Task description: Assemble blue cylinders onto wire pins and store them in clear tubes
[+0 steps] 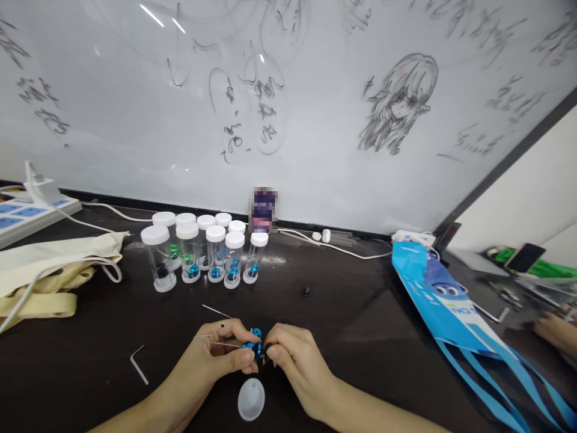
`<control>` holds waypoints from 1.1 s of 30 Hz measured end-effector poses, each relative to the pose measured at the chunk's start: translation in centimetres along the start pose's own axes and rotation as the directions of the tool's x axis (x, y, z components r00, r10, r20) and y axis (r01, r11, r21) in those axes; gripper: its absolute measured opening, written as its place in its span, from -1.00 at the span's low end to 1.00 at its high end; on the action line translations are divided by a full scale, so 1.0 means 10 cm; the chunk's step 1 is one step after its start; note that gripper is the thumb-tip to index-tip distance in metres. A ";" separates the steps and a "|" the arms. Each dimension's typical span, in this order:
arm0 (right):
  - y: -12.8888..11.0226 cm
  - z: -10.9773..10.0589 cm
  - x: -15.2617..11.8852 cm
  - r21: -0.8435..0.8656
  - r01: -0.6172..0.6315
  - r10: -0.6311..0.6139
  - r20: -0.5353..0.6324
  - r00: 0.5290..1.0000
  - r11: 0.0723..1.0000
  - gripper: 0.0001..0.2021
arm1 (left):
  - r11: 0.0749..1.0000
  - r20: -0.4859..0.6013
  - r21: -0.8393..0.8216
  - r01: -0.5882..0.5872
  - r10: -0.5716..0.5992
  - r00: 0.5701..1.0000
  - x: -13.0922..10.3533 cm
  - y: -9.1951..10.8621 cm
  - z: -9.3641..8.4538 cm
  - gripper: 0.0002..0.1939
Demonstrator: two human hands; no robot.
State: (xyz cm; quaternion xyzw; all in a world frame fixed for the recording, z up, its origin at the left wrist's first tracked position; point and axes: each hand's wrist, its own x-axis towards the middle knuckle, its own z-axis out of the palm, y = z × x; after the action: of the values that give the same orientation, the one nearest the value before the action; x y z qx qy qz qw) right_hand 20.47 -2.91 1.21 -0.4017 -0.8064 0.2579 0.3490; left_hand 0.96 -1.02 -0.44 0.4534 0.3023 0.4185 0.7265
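My left hand (225, 355) pinches a small shiny blue metal part (256, 349) between thumb and fingers. Thin pale rods or wires (225, 344) run leftward from it across the fingers. My right hand (300, 367) meets the blue part from the right, its fingers closed around something small and dark that is mostly hidden. Just below the hands lies a white round cap (251, 399), hollow side up. A bent hex key (139, 365) rests on the table to the left. Beyond the left hand is a thin metal rod (216, 311).
Several clear tubes with white lids (216, 252) hold blue, green or black parts. A small black screw-like piece (305, 291) lies on the table. At right is a blue bag (451, 313), with another person's hand (556, 334) beyond. A cloth bag (58, 270) and power strip (36, 210) occupy the left.
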 end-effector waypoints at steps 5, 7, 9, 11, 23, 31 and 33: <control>-0.01 0.00 -0.01 0.005 -0.046 0.046 0.001 0.999 0.999 -0.65 | 1.000 -0.023 -0.025 -0.010 0.010 1.000 0.00 -0.01 -0.01 -0.84; -0.03 -0.01 -0.01 0.013 -0.055 0.055 0.004 0.998 0.998 -0.73 | 1.000 -0.015 -0.020 -0.006 0.006 1.000 0.00 0.01 -0.01 -0.85; -0.04 -0.01 -0.01 0.036 -0.049 0.049 -0.008 0.999 0.998 -0.81 | 1.000 -0.018 -0.029 0.002 -0.002 1.000 0.00 0.02 0.00 -0.86; -0.04 -0.01 -0.01 0.058 -0.037 0.038 -0.020 0.999 0.998 -0.88 | 0.999 -0.020 -0.031 0.011 -0.012 1.000 0.00 0.04 0.01 -0.86; -0.03 0.00 -0.01 0.051 -0.014 0.015 -0.014 1.000 0.999 -0.88 | 1.000 -0.017 -0.015 0.006 -0.006 1.000 0.00 0.01 -0.01 -0.84; -0.03 0.00 0.00 0.040 -0.030 0.030 0.012 0.999 0.999 -0.81 | 1.000 -0.002 -0.001 0.006 -0.006 1.000 -0.01 0.00 -0.01 -0.84; -0.04 -0.01 0.00 0.011 -0.028 0.027 0.032 0.999 1.000 -0.76 | 1.000 0.000 0.003 0.007 -0.007 1.000 -0.01 0.00 -0.01 -0.83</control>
State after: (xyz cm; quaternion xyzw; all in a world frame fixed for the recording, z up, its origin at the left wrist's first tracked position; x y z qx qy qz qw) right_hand 20.32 -3.15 1.52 -0.4066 -0.8048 0.2735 0.3348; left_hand 0.86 -1.06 -0.43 0.4533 0.3046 0.4156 0.7274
